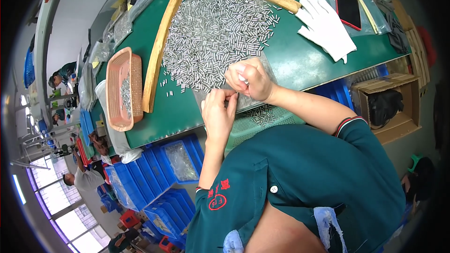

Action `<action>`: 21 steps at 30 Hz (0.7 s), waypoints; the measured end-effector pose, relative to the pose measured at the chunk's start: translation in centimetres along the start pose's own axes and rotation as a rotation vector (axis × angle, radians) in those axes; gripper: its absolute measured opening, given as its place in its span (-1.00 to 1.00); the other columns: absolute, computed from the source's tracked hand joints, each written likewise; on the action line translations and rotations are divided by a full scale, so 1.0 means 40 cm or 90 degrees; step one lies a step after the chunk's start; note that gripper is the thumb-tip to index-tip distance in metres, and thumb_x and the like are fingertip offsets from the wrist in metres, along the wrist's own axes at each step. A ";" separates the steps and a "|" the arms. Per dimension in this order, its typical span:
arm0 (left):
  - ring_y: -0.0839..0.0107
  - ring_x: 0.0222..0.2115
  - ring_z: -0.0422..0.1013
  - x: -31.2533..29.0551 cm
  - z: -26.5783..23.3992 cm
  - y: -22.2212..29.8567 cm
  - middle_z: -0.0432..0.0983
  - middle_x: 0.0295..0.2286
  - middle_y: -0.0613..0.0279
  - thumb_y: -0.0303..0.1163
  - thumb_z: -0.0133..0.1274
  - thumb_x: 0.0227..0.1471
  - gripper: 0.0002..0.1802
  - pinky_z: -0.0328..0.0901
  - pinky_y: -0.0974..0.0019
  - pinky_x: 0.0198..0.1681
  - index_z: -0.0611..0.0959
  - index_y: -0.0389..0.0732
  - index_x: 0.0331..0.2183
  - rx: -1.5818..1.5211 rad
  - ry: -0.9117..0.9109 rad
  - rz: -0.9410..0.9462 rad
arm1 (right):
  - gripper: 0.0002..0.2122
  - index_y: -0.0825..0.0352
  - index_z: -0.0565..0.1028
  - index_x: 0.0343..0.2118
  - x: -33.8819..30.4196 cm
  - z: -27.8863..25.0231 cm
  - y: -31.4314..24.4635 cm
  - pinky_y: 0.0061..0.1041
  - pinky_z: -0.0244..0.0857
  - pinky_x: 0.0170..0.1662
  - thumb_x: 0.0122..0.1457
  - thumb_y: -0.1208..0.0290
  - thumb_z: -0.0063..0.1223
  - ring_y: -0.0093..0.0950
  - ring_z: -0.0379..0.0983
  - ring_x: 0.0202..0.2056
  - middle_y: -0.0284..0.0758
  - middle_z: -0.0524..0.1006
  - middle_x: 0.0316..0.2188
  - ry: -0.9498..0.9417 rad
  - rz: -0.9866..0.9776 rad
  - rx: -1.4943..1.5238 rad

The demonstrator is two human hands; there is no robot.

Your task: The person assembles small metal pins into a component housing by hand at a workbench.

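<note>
A large heap of small metal pins (215, 33) covers the green table in front of me. At its near edge, over a grey plate (269, 70), my two hands work close together. My left hand (218, 112) is closed in a pinch, thumb and fingertips together; whatever is between them is too small to make out. Just above and to the right, my right hand (251, 79) is curled into a fist, with a bit of something white (242, 76) showing among its fingers. Below the hands, at the table's edge, a light green basket (243, 133) holds more pins.
Wooden strips (161, 51) border the heap on the left and back. A pink basket (137, 82) with pins stands left. Toward the right lie a white glove (328, 30) and a red-edged phone (347, 4). Blue bins (140, 173) and a cardboard box (410, 107) sit below.
</note>
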State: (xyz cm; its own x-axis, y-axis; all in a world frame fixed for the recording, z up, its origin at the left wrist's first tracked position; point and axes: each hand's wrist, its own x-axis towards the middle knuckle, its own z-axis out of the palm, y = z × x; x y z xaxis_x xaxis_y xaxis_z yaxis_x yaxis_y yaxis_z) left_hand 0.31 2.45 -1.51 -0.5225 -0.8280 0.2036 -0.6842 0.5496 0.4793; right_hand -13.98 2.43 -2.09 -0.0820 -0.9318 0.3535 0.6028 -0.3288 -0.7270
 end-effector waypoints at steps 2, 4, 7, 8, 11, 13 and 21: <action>0.35 -0.50 0.32 -0.002 -0.001 0.002 0.37 -0.59 0.30 -0.43 0.12 -0.17 -0.90 0.11 0.30 -0.43 0.50 -0.15 -0.55 0.011 0.000 0.001 | -0.59 0.30 0.15 -0.84 -0.002 0.002 -0.001 -0.65 -0.14 -0.73 0.12 0.26 -0.34 -0.66 -0.01 -0.81 -0.41 0.16 -0.87 0.014 0.013 0.008; 0.35 -0.50 0.32 -0.001 0.000 0.002 0.37 -0.59 0.30 -0.43 0.12 -0.17 -0.90 0.11 0.30 -0.43 0.50 -0.15 -0.55 0.023 0.001 0.006 | -0.59 0.30 0.14 -0.83 0.004 0.002 0.007 -0.66 -0.13 -0.73 0.13 0.25 -0.34 -0.66 0.00 -0.80 -0.42 0.15 -0.87 0.014 -0.015 -0.041; 0.35 -0.50 0.32 -0.002 0.000 0.002 0.37 -0.59 0.31 -0.42 0.12 -0.16 -0.91 0.11 0.30 -0.42 0.51 -0.15 -0.55 0.026 -0.004 -0.001 | -0.60 0.30 0.14 -0.83 -0.004 0.000 0.005 -0.67 -0.14 -0.74 0.13 0.27 -0.35 -0.67 -0.01 -0.80 -0.43 0.14 -0.87 0.028 0.011 0.005; 0.35 -0.50 0.32 -0.003 0.001 0.005 0.37 -0.59 0.31 -0.41 0.12 -0.16 -0.91 0.11 0.30 -0.42 0.52 -0.15 -0.55 0.031 0.000 -0.007 | -0.62 0.29 0.13 -0.82 -0.003 -0.002 0.006 -0.67 -0.14 -0.75 0.12 0.29 -0.37 -0.68 -0.02 -0.82 -0.43 0.12 -0.88 0.045 0.009 0.022; 0.36 -0.51 0.31 -0.005 0.005 0.011 0.37 -0.59 0.32 -0.40 0.12 -0.16 -0.91 0.10 0.31 -0.42 0.53 -0.15 -0.54 0.038 0.005 -0.022 | -0.63 0.28 0.12 -0.82 0.003 -0.001 -0.012 -0.67 -0.14 -0.76 0.10 0.30 -0.40 -0.67 -0.05 -0.84 -0.42 0.12 -0.89 0.081 0.060 0.111; 0.37 -0.53 0.31 -0.009 0.008 0.007 0.37 -0.59 0.31 -0.40 0.13 -0.16 -0.90 0.10 0.32 -0.42 0.53 -0.15 -0.54 0.017 0.011 -0.047 | -0.64 0.27 0.11 -0.82 0.003 0.000 -0.009 -0.66 -0.14 -0.76 0.09 0.31 -0.42 -0.67 -0.07 -0.85 -0.41 0.12 -0.89 0.084 0.051 0.098; 0.37 -0.54 0.30 -0.010 0.012 0.002 0.37 -0.59 0.31 -0.40 0.13 -0.16 -0.90 0.10 0.33 -0.43 0.53 -0.16 -0.53 0.017 0.024 -0.045 | -0.60 0.25 0.11 -0.82 0.005 -0.002 -0.012 -0.64 -0.17 -0.77 0.15 0.25 -0.39 -0.67 -0.08 -0.86 -0.43 0.09 -0.89 0.090 0.065 0.154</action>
State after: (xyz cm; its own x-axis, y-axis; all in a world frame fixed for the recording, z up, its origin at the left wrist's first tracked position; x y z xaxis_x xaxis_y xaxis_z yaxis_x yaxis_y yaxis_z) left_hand 0.22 2.87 -1.94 -0.4532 -0.8679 0.2032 -0.7318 0.4924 0.4711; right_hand -14.34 2.40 -1.73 -0.1107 -0.9759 0.1881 0.7837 -0.2021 -0.5874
